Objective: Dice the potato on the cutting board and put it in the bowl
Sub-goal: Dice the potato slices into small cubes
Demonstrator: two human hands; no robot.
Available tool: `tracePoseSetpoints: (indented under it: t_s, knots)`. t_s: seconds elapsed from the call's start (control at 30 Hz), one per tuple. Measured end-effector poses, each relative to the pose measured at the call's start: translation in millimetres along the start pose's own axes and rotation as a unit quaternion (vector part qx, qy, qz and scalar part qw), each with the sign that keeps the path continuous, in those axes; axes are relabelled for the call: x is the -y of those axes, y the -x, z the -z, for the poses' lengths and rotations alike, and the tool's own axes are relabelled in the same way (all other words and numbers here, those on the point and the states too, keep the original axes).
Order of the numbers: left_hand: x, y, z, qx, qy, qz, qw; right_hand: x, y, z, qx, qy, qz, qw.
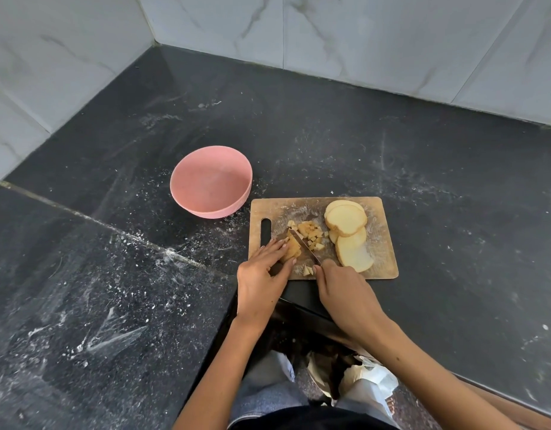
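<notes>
Counter [423,181]: knife [303,246] slants across potato [291,251].

Setting: domestic kitchen, corner worktop. Evidence: black polished stone counter [330,125] with a seam across its left part and dusty white smears; walls of large grey-white marbled tiles [376,29] meeting in a corner; wooden cutting board [382,262] with handle slot near the counter edge, bearing potato slices [348,220] and diced pieces [311,232]; kitchen knife [305,247]; pink bowl [210,181] beside the board.
</notes>
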State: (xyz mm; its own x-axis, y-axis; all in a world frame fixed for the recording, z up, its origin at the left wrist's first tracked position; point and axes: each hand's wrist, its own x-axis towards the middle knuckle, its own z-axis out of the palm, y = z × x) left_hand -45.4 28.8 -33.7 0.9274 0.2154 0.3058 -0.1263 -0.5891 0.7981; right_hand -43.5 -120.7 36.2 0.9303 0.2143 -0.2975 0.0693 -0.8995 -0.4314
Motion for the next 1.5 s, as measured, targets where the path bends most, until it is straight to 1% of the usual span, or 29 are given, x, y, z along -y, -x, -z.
tracePoseSetpoints:
  t_s: [0.13,0.37,0.53,0.77,0.9,1.07,1.33,1.5]
  knots:
    - [-1,-2,-1,0.001,0.008,0.003,1.000,4,-2,-2,0.004,0.011,0.000,1.000]
    - [4,-6,-2,-0.009,-0.005,-0.038,0.999,7,-8,-10,0.001,0.046,-0.009,0.999]
    - [9,-4,-5,-0.020,-0.010,-0.048,0.999,3,-12,-12,-0.003,0.023,-0.016,1.000]
    - [9,0,-10,-0.026,-0.021,-0.043,0.999,-8,-13,-8,-0.030,0.009,-0.028,0.999]
    - [5,3,-11,-0.030,-0.036,-0.040,0.998,0,-13,-9,-0.025,0.004,-0.003,1.000]
    - [1,3,-10,-0.021,-0.043,-0.033,0.998,4,-15,-13,-0.017,0.018,0.008,1.000]
    - [2,3,-10,-0.014,-0.041,-0.041,0.998,7,-16,-16,-0.011,0.022,0.006,1.000]
    - [4,3,-9,-0.002,-0.052,-0.046,0.998,16,-17,-16,0.007,0.050,-0.021,0.999]
